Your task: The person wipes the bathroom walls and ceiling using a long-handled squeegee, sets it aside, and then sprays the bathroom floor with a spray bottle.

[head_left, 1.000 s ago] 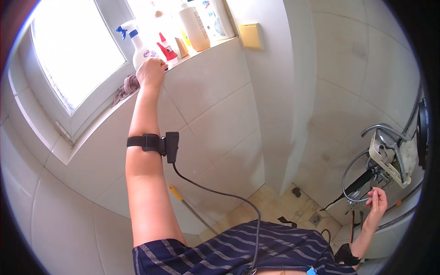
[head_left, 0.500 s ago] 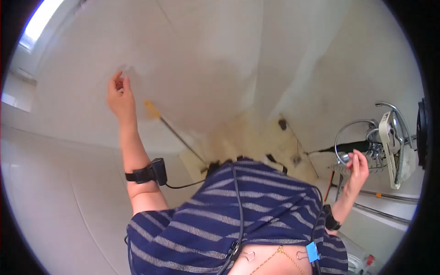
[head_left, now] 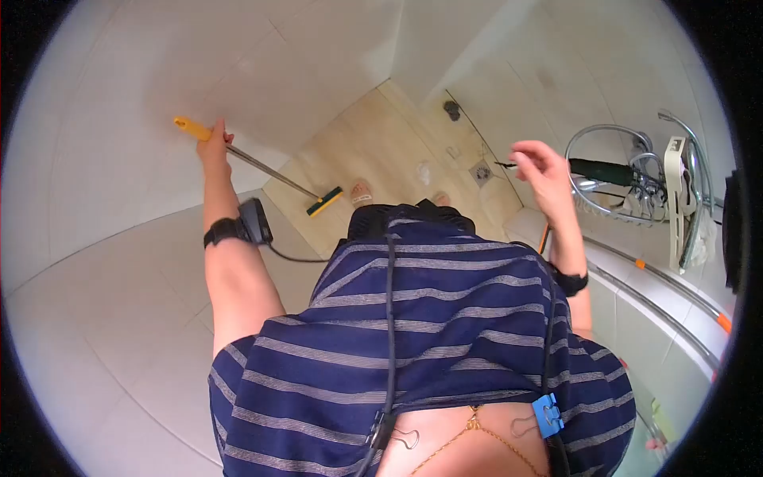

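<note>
"What's changed at our left?"
"Our left hand, empty half a second ago, now closes around the brush at upper left — seemingly giving us control of it."
"Its head?"
"On the floor, left of centre. Our right hand, upper right, hangs half-curled — apparently empty."

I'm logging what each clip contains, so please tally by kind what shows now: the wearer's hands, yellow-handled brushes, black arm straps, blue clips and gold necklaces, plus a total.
Hands: 2 (left hand, right hand)
Yellow-handled brush: 1
Black arm straps: 2 (left arm strap, right arm strap)
Blue clip: 1
Gold necklace: 1
Total: 7
</note>
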`<state>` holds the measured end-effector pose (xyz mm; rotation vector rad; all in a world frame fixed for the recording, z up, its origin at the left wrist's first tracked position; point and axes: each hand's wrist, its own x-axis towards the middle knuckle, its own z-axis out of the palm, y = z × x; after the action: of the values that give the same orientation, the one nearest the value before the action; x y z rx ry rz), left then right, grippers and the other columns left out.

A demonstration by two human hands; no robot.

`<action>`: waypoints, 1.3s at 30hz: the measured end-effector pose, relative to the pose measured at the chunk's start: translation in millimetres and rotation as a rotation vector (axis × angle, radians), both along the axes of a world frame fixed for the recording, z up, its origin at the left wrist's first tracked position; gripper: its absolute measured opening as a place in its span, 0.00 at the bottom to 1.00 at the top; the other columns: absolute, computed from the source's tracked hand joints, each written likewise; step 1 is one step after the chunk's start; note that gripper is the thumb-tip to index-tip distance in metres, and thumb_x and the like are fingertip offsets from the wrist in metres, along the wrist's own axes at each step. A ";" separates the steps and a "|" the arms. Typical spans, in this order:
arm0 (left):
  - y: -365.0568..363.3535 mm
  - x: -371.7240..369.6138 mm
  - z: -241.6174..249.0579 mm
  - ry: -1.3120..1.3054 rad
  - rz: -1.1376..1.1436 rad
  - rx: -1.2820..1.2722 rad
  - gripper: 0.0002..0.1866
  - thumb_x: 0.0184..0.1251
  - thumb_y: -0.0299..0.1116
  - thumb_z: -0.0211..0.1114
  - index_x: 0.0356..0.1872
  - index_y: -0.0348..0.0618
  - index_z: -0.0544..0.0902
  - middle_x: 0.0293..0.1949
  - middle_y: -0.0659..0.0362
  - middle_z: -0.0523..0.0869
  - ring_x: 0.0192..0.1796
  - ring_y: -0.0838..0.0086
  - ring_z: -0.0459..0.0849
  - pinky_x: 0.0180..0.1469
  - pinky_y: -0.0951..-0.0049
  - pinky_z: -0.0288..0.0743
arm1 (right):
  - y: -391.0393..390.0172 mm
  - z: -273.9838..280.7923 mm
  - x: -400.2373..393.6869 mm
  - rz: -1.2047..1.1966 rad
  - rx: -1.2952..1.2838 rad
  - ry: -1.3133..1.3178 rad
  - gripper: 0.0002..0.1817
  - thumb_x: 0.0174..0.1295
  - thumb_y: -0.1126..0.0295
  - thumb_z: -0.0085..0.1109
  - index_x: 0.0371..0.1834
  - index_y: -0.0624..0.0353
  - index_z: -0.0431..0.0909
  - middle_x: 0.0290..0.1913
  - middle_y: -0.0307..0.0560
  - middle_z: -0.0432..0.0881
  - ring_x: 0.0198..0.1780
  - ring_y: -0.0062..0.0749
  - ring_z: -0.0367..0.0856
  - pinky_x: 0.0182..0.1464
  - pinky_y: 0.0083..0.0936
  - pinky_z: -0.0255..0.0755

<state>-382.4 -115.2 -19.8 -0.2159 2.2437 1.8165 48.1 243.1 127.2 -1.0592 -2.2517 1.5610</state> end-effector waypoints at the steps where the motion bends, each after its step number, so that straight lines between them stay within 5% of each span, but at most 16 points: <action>1: 14.7 15.9 6.8 -0.012 -0.007 0.001 0.16 0.56 0.41 0.68 0.33 0.38 0.76 0.25 0.61 0.76 0.30 0.76 0.76 0.35 0.76 0.71 | -4.1 -10.9 -5.8 -0.007 0.001 -0.012 0.10 0.60 0.71 0.56 0.43 0.63 0.77 0.33 0.39 0.81 0.33 0.16 0.76 0.32 0.15 0.71; 3: 48.0 57.1 30.4 0.146 -0.133 0.193 0.15 0.60 0.41 0.65 0.23 0.44 0.72 0.18 0.65 0.70 0.21 0.82 0.68 0.26 0.80 0.62 | -15.2 -40.5 -15.8 0.023 -0.311 -0.009 0.10 0.60 0.70 0.56 0.42 0.63 0.77 0.32 0.40 0.82 0.30 0.16 0.76 0.31 0.15 0.71; 10: 78.5 130.5 98.9 0.265 -0.237 0.326 0.16 0.65 0.41 0.60 0.22 0.45 0.70 0.20 0.64 0.70 0.23 0.81 0.68 0.28 0.79 0.62 | -71.7 -115.5 -77.9 0.248 -0.705 -0.235 0.12 0.62 0.65 0.54 0.41 0.63 0.77 0.33 0.41 0.82 0.29 0.21 0.77 0.33 0.17 0.74; 12: 70.6 149.2 84.5 0.238 -0.402 0.371 0.13 0.66 0.38 0.58 0.25 0.46 0.70 0.23 0.66 0.69 0.27 0.79 0.68 0.48 0.69 0.69 | -89.5 -141.9 -96.1 0.247 -0.846 -0.243 0.13 0.63 0.63 0.54 0.42 0.63 0.76 0.36 0.43 0.81 0.33 0.23 0.79 0.37 0.19 0.75; 14: 61.5 160.7 75.1 0.265 -0.713 0.305 0.12 0.65 0.36 0.58 0.25 0.44 0.71 0.29 0.62 0.75 0.35 0.74 0.74 0.58 0.63 0.64 | -105.4 -153.6 -117.4 0.230 -1.004 -0.251 0.14 0.64 0.62 0.52 0.41 0.63 0.75 0.38 0.49 0.80 0.38 0.30 0.80 0.43 0.24 0.76; 16: 60.0 173.1 60.5 0.274 -0.849 0.237 0.10 0.59 0.31 0.64 0.24 0.42 0.72 0.33 0.58 0.79 0.41 0.72 0.77 0.53 0.68 0.68 | -120.5 -174.1 -137.1 0.105 -1.151 -0.280 0.14 0.65 0.61 0.51 0.40 0.63 0.74 0.38 0.51 0.80 0.38 0.33 0.79 0.42 0.27 0.76; 20: 62.9 195.1 64.4 0.212 -1.152 0.260 0.10 0.54 0.28 0.66 0.24 0.41 0.72 0.38 0.57 0.81 0.57 0.59 0.73 0.60 0.60 0.63 | -145.2 -203.7 -182.6 -0.131 -1.684 -0.229 0.13 0.65 0.65 0.45 0.40 0.65 0.73 0.32 0.55 0.77 0.36 0.39 0.77 0.36 0.38 0.74; 21: 60.8 197.8 60.1 0.209 -1.199 0.255 0.10 0.53 0.28 0.67 0.23 0.41 0.71 0.38 0.57 0.81 0.58 0.58 0.73 0.62 0.58 0.60 | -150.3 -216.5 -191.9 -0.134 -1.680 -0.231 0.13 0.65 0.65 0.45 0.40 0.65 0.73 0.32 0.55 0.77 0.36 0.39 0.77 0.36 0.38 0.74; 23: 56.5 195.1 62.9 0.207 -1.182 0.235 0.10 0.53 0.28 0.66 0.23 0.41 0.71 0.37 0.57 0.81 0.57 0.59 0.73 0.64 0.56 0.58 | -160.7 -262.2 -205.8 -0.447 -1.161 -0.337 0.11 0.62 0.68 0.45 0.40 0.64 0.69 0.25 0.50 0.73 0.27 0.37 0.72 0.25 0.37 0.65; 24: 55.4 192.2 64.7 0.207 -1.166 0.210 0.11 0.53 0.27 0.66 0.22 0.41 0.71 0.35 0.57 0.80 0.56 0.59 0.74 0.65 0.55 0.56 | -164.7 -296.9 -207.3 -0.542 -1.110 -0.311 0.09 0.62 0.69 0.45 0.25 0.59 0.68 0.20 0.45 0.71 0.22 0.35 0.68 0.25 0.36 0.68; 27: 56.2 183.8 67.7 0.183 -1.063 0.274 0.11 0.53 0.26 0.65 0.21 0.41 0.70 0.33 0.57 0.80 0.54 0.60 0.76 0.67 0.54 0.54 | -171.5 -259.7 -224.8 -0.699 -1.205 -0.069 0.09 0.61 0.69 0.46 0.24 0.58 0.67 0.16 0.42 0.67 0.19 0.33 0.65 0.21 0.32 0.62; 33: 104.9 161.6 45.6 0.274 -1.072 0.192 0.13 0.53 0.25 0.64 0.17 0.41 0.68 0.25 0.57 0.78 0.44 0.63 0.80 0.60 0.55 0.64 | -123.3 -271.8 -248.5 -0.797 -1.513 0.187 0.08 0.61 0.71 0.45 0.23 0.57 0.65 0.16 0.42 0.66 0.17 0.28 0.63 0.20 0.24 0.61; 39: 133.5 133.5 40.6 0.333 -1.072 0.235 0.13 0.55 0.21 0.59 0.16 0.39 0.67 0.23 0.57 0.77 0.35 0.63 0.79 0.58 0.54 0.65 | -83.9 -297.4 -284.1 -0.821 -1.360 0.023 0.06 0.60 0.72 0.45 0.33 0.62 0.69 0.19 0.44 0.69 0.17 0.24 0.64 0.20 0.23 0.65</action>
<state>-248.8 18.3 20.8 1.1641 1.6775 1.4756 -236.1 159.2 -170.1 -1.7887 -0.2376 2.4362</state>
